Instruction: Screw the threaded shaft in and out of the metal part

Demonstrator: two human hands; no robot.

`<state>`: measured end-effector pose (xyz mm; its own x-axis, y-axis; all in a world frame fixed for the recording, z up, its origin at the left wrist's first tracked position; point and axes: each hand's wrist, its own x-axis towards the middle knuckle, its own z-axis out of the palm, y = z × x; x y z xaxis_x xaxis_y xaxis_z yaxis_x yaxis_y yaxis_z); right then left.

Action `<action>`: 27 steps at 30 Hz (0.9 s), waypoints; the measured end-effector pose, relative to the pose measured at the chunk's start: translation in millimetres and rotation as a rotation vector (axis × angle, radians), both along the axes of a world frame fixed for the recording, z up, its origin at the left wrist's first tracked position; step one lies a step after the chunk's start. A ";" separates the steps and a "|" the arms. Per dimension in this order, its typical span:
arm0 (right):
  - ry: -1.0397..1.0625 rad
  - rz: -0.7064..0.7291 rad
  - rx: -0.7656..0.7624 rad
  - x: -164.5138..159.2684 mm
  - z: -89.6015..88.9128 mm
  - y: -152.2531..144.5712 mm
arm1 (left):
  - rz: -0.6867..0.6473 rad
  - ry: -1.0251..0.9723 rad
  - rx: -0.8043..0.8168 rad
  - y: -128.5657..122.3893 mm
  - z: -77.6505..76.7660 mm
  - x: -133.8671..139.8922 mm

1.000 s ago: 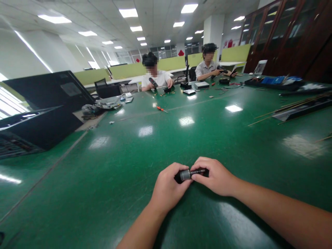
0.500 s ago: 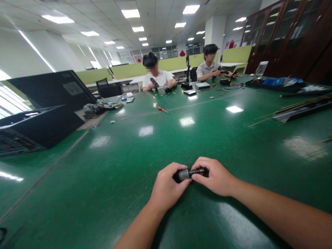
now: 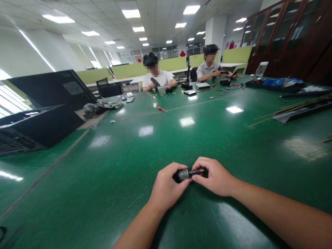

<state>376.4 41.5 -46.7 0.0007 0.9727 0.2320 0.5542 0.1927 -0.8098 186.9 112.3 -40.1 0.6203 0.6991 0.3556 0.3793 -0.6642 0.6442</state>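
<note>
Small motor (image 3: 184, 174) held low over the green table (image 3: 109, 162), between both hands. Left hand (image 3: 166, 188) closed round its dark body; right hand (image 3: 216, 176) pinched on the threaded shaft (image 3: 197, 171). Risk of slipping from the fingertips and rolling away across the glossy top if the pinch loosens.

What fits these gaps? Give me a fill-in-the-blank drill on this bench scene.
1. The left hand and right hand hold one small ____ part between them.
2. The tabletop is ____ in colour.
3. Across the table, ____ people sit working.
4. An orange-handled ____ lies mid-table.

Missing words: cylindrical; green; two; screwdriver
</note>
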 end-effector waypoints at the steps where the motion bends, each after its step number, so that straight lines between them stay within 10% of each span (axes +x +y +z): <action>1: -0.004 -0.004 -0.001 0.1 0.1 -0.1 | 0.002 0.001 0.000 0.0 0.1 -0.1; 27: 0.000 -0.043 -0.012 -0.8 0.3 0.7 | 0.019 -0.005 -0.003 0.2 0.4 0.1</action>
